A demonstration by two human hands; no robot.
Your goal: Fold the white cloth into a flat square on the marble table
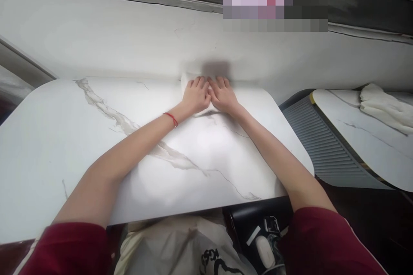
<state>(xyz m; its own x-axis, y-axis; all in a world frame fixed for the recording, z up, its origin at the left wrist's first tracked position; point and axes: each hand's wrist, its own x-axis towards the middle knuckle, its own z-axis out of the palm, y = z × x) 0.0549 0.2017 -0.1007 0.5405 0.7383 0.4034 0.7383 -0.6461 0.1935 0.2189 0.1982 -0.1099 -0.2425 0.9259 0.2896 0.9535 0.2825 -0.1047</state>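
A folded white cloth (186, 80) lies at the far edge of a white marble-patterned table (155, 189), close against the wall. My left hand (196, 95) rests on it, fingers bent over the fabric. Beside it, my right hand (222, 95) grips the cloth's right part, and the two hands touch at the thumbs. The hands cover most of the cloth. A thin red string bracelet (171, 119) circles my left wrist.
A pale wall (112, 38) borders the table's far side. To the right stands another marble-patterned table (364, 133) with a crumpled white cloth (385, 107) on it. Below the near edge, a dark seat (240, 219) bears a small white rounded object (265, 251).
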